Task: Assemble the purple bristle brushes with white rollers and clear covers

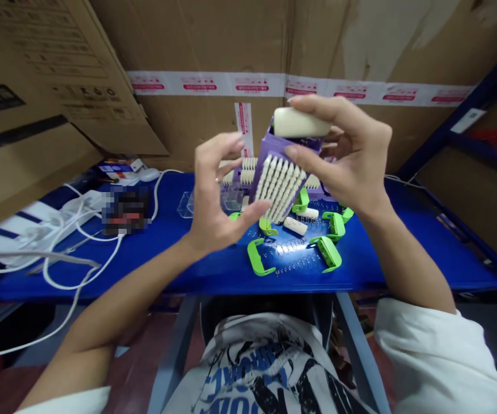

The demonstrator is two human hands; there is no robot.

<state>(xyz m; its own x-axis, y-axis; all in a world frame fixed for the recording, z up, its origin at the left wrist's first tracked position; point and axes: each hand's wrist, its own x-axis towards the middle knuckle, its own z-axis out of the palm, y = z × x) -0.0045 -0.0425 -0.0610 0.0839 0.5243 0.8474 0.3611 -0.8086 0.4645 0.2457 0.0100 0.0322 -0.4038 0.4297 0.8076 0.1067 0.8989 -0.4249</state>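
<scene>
My right hand (345,149) grips a purple plastic block (262,172) with rows of cream teeth on one face, its thumb at the front and its fingers behind. A cream roller (302,122) lies across the block's upper end, under my right index finger. My left hand (219,198) is beside the block with fingers apart and curved. Its thumb tip overlaps the block's lower left edge; whether it touches, I cannot tell. Beneath lie green plastic brackets (257,259), loose metal springs (297,264) and a small cream roller (295,226) on the blue table (214,270).
More purple parts with cream teeth (248,171) stand behind, partly hidden by my hands. Clear plastic boxes (185,205) are left of them. White cables (65,287) and power strips (28,230) cover the table's left side. Cardboard (214,46) walls the back.
</scene>
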